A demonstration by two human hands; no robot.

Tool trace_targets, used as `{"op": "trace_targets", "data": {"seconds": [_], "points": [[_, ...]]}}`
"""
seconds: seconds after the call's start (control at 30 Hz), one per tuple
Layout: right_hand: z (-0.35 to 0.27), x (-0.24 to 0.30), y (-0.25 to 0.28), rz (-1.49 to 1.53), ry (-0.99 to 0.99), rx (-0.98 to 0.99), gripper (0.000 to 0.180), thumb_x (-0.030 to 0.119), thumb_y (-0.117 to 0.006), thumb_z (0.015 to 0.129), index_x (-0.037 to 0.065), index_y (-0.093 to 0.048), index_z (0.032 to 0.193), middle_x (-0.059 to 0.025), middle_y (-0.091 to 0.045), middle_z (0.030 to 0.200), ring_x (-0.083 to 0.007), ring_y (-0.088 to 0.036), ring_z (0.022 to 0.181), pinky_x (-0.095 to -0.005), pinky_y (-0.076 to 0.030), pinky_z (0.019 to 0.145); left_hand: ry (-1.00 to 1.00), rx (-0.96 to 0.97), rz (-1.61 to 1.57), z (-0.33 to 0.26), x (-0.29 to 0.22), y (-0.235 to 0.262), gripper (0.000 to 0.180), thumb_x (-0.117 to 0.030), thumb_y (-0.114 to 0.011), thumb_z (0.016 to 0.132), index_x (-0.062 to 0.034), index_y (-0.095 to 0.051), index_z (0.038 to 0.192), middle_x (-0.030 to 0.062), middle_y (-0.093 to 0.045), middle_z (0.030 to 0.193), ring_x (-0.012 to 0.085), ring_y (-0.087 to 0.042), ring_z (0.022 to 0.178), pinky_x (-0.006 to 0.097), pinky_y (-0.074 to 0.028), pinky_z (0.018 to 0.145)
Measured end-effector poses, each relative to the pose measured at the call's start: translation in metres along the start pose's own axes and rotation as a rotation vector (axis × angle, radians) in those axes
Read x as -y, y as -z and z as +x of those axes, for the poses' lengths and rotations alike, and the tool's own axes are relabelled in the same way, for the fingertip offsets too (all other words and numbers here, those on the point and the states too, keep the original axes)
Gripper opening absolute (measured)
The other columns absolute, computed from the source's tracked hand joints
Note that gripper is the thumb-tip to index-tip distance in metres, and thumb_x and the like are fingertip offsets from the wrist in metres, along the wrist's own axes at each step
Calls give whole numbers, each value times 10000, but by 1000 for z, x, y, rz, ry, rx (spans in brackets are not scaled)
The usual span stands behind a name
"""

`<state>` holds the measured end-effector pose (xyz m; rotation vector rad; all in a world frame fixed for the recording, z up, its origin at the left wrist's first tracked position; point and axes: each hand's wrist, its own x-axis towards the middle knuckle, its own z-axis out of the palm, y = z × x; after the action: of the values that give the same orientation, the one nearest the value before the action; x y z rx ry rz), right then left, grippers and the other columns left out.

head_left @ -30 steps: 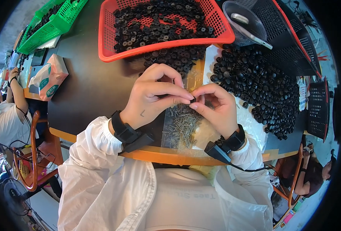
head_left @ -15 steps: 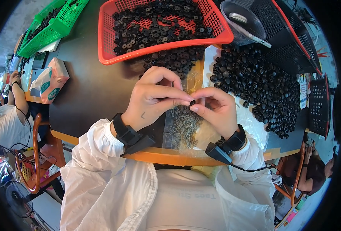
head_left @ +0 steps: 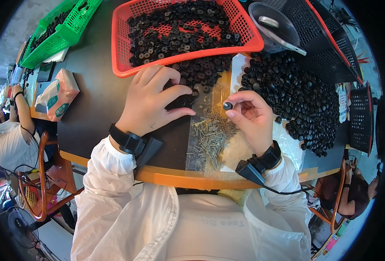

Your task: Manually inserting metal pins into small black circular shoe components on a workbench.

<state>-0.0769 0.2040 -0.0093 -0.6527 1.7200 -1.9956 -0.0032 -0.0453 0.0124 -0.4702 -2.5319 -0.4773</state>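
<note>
Black cap (head_left: 227, 105), small and round, is pinched between thumb and forefinger of the right hand (head_left: 251, 117), above the screw pile (head_left: 210, 137); its axis cannot be told. The left hand (head_left: 153, 102), palm down and fingers loosely spread, is laid on black washers (head_left: 197, 74) left of the screw pile, on the counter (head_left: 92, 104), holding nothing visible.

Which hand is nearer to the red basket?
Left. The left hand reaches just below the red basket's front rim, over black washers. The right hand is lower, holding a small black part.
</note>
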Motion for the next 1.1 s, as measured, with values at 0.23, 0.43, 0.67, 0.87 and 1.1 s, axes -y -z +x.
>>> {"op": "trace_targets", "data": {"seconds": [0.23, 0.43, 0.67, 0.87, 1.1], "points": [[-2, 2, -2, -90, 2, 42, 299, -34, -763, 801, 28, -647, 1070, -1, -635, 988, -48, -509, 761, -197, -440, 740, 128, -5, 145, 4, -12, -7, 360, -351, -871, 568, -159, -678, 803, -1, -545, 911, 235, -547, 896, 383, -454, 799], [-1, 1, -3, -119, 14, 42, 283, -25, -771, 795, 36, -657, 1047, 0, -643, 983, -49, -513, 769, -197, -440, 735, 95, -3, 154, 3, -6, -11, 286, -268, -862, 582, -169, -684, 783, -36, -555, 890, 217, -551, 898, 379, -447, 794], [0, 0, -4, -128, -1, 56, 264, -3, -773, 800, 40, -662, 1036, 10, -657, 976, -48, -517, 739, -197, -445, 696, 101, 3, 153, 2, -8, -11, 260, -233, -852, 601, -190, -695, 804, -55, -575, 916, 202, -543, 919, 379, -430, 811], [0, 1, -7, -234, 30, 28, 241, 18, -788, 788, 47, -683, 1003, -1, -663, 921, -49, -523, 678, -208, -448, 635, 140, -76, -265, 3, -16, -15, 324, -118, -864, 612, -105, -673, 873, 6, -692, 976, 243, -622, 975, 382, -488, 861], [-1, 7, -10, -321, 83, 47, 235, 38, -798, 779, 55, -706, 995, -17, -658, 884, -63, -525, 639, -224, -446, 591, 327, -31, -688, -2, -35, -20, 350, 7, -832, 725, 0, -639, 1017, 119, -710, 993, 199, -693, 944, 309, -560, 817]]}}
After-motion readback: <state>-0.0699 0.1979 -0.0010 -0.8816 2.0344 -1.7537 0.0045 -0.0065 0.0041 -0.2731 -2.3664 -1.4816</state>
